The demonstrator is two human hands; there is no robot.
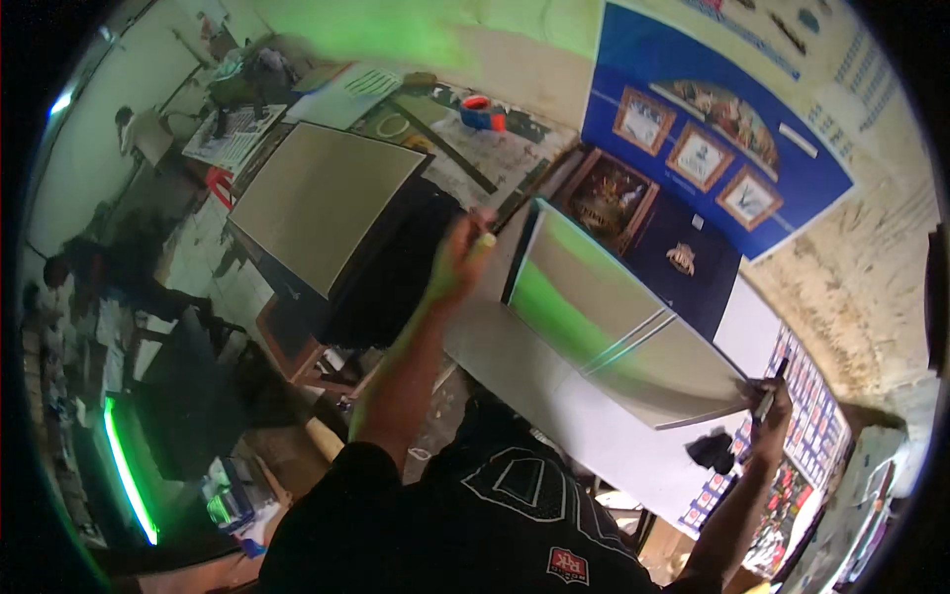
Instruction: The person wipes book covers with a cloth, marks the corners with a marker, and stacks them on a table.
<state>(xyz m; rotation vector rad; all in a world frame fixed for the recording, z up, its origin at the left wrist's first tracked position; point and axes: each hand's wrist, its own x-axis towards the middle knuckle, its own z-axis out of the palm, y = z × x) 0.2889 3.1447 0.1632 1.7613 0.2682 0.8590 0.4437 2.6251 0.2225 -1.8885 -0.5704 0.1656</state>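
Glass, a big reflective sheet [604, 327], sits between our hands: our left hand [457, 259] closes on its far corner with a yellowish tool, our right hand [770, 421] pinches a dark pen at its near edge. We should keep it level over the bench [515, 356].

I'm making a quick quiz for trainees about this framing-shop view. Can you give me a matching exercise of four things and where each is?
Things:
1. left hand
2. right hand
3. grey board
4. framed pictures

Places:
A. on the blue wall poster
B. at the far upper corner of the glossy sheet
C. at the sheet's right corner, beside a dark pen-like tool
D. flat on the bench left of the sheet

Pairs: 1-B, 2-C, 3-D, 4-A
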